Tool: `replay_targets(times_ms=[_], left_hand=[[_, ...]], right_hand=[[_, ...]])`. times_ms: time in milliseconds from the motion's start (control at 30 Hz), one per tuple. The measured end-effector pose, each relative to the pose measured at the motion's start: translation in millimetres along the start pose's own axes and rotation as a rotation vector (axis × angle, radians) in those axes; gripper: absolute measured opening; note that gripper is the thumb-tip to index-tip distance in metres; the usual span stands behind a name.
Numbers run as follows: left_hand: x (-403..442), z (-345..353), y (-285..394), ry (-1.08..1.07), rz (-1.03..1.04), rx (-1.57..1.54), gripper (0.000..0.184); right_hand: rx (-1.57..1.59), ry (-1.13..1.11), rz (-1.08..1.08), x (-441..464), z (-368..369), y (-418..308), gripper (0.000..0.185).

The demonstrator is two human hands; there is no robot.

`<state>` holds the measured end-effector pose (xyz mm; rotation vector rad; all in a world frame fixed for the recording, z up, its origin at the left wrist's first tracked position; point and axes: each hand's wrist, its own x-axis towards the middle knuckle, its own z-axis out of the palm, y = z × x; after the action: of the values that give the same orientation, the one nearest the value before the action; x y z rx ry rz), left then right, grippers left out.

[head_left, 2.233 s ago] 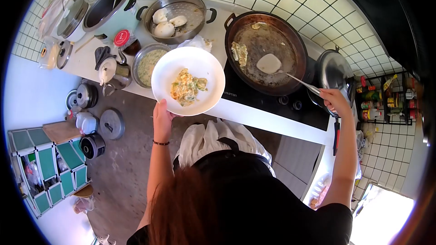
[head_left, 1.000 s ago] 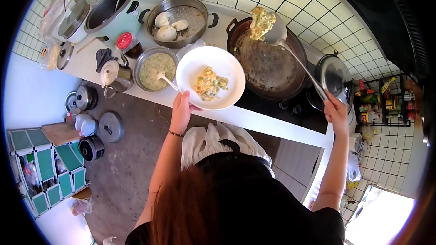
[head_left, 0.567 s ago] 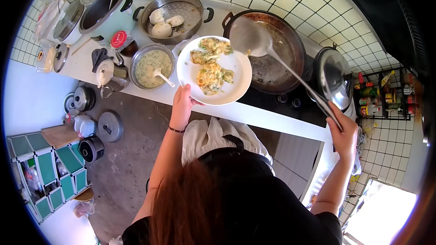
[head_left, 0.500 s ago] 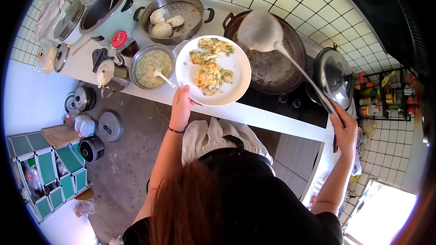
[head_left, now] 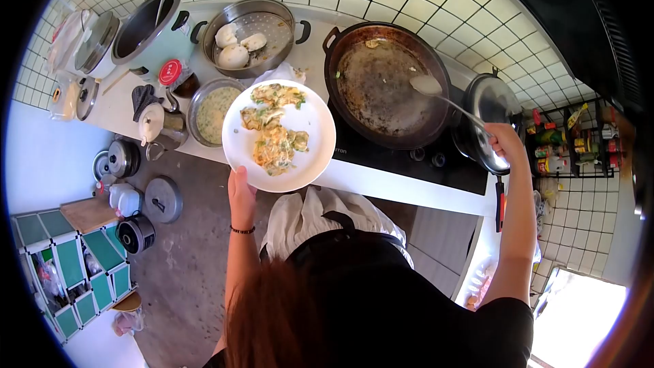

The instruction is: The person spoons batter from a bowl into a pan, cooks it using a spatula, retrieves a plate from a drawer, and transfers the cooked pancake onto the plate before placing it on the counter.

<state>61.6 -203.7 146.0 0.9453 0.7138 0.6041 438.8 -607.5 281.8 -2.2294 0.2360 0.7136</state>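
Note:
My left hand (head_left: 242, 197) grips the near rim of a white plate (head_left: 315, 157), thumb on top. Several browned pieces of egg pancake flecked with green (head_left: 276, 146) lie on the plate. The plate is held in the air before the counter, overlapping the bowl of batter in view. My right hand (head_left: 507, 142) is closed round the handle of a metal spatula (head_left: 426, 84) with a rounded head. That head is down inside the wide dark wok (head_left: 378, 105), at its right side. A few small food scraps cling to the wok.
Left of the wok stand a steamer pot (head_left: 276, 51) with white buns, a bowl of green-flecked batter (head_left: 211, 112) with its right part hidden, a red-lidded jar (head_left: 176, 75) and a pale green pot (head_left: 153, 37). At right are a lidded pan (head_left: 489, 112) and a condiment rack (head_left: 575, 140).
The spatula head has gone from raised above the wok down into it, and my right hand has moved up in view. My left hand has brought the plate left and toward me.

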Motion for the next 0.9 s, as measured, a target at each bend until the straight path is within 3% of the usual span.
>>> replay_targets(times_ms=[267,500,900], left_hand=[[-15,-18,-4,0.069,-0.044,0.062,0.038],[-26,-24,-3,0.139,-0.024,0.044,0.039],[-2,-37,-14,0.074,-0.083,0.092,0.038]], right_hand=[[-0.078,-0.146,-0.073,52,48,-60,0.019],[-0.201,-0.129,-0.258,48,106,-76,0.038],[0.252,-0.184,-0.323,34,115,-27,0.043]])
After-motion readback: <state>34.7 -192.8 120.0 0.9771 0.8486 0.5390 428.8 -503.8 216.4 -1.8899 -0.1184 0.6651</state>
